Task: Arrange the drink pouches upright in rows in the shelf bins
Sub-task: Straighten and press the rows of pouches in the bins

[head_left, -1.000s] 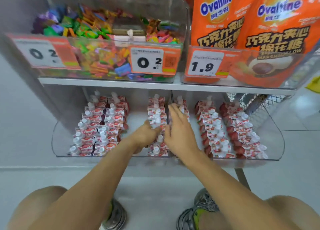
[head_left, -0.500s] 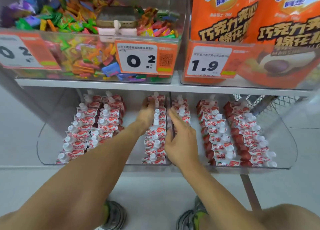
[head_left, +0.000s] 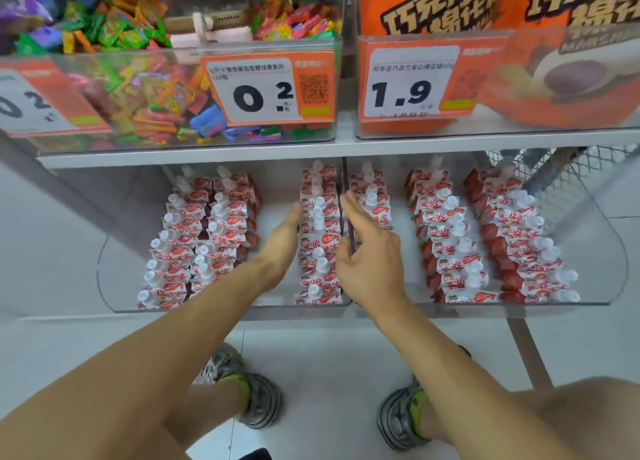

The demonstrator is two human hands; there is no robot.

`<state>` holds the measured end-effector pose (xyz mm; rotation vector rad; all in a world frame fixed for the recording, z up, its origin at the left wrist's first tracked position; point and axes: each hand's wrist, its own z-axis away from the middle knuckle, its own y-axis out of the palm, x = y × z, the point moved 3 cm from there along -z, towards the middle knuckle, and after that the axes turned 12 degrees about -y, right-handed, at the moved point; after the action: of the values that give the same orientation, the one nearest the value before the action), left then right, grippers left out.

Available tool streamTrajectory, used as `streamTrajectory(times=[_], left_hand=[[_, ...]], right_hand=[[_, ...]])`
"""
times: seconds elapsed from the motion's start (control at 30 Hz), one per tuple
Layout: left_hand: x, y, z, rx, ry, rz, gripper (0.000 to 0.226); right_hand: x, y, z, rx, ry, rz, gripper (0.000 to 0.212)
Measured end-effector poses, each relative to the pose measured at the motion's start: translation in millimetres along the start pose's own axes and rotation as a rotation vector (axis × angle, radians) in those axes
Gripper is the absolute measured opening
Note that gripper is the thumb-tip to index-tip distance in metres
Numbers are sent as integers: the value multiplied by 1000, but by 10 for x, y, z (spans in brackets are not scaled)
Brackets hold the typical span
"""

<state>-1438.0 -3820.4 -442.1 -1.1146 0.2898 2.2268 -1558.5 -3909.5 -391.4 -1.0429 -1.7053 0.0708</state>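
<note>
Red-and-white drink pouches with white caps stand in rows in two clear bins on the lower shelf. The left bin holds two rows at its left and one row against its right wall. The right bin holds a short back row and two long rows. My left hand lies flat with straight fingers against the left side of the middle row. My right hand rests on that row's right side at the bin divider, index finger stretched forward, other fingers loosely bent.
The upper shelf carries a clear bin of mixed candy with orange price tags and a bin of orange Ovaline bags. A wire basket stands behind at the right. My shoes are on the white floor below.
My left hand has slid back from the far end of the middle row toward its middle. My right hand has stayed beside the row at the divider. The camera has moved closer.
</note>
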Motion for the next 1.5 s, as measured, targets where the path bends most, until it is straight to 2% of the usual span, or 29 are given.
streamTrajectory(times=[0.03, 0.13, 0.23, 0.3, 0.4, 0.5, 0.6, 0.73, 0.87, 1.17, 1.2, 1.3, 1.37, 1.43, 1.47, 1.5], left_hand=[[63, 30, 3, 37, -9, 5, 78], [54, 73, 42, 7, -54, 65, 66], [101, 72, 132, 46, -140, 107, 68], [173, 27, 235, 45, -200, 119, 61], [189, 49, 260, 129, -325, 145, 49], [58, 98, 315, 125, -362, 102, 53], [16, 70, 423, 131, -370, 8, 46], [45, -161, 531, 84, -370, -481, 46], [44, -162, 527, 160, -342, -426, 27], [45, -81, 553, 213, -315, -416, 26], [33, -103, 585, 203, -290, -469, 28], [-40, -348, 758, 23, -117, -943, 58], [-128, -616, 936, -220, 142, -948, 51], [-137, -969, 1097, -514, 381, -802, 37], [-112, -1128, 1137, -613, 414, -792, 37], [-31, -1267, 1110, -650, 365, -845, 42]], right_hand=[[-1, 0, -2, 0, -5, 3, 64], [11, -7, -3, -1, 8, -10, 60], [18, -6, 10, -13, 23, -23, 57], [-2, -2, 12, -18, 8, -27, 56], [-20, -11, 12, -31, 9, -30, 53], [-19, -3, 19, -28, 22, -48, 52], [-17, 6, 18, -25, 16, -70, 53], [-44, 1, 22, -26, 17, -94, 53], [-66, 17, 29, -45, 1, -87, 52], [-56, 41, 35, -77, -8, -78, 49], [-53, 38, 40, -70, -9, -75, 49], [-45, 20, 23, -5, 10, -57, 50], [24, -26, 4, 11, -11, 55, 50], [266, -13, -25, -53, -134, 172, 45], [428, 70, -42, -65, -214, 154, 42], [582, 215, -65, -30, -275, 93, 40]])
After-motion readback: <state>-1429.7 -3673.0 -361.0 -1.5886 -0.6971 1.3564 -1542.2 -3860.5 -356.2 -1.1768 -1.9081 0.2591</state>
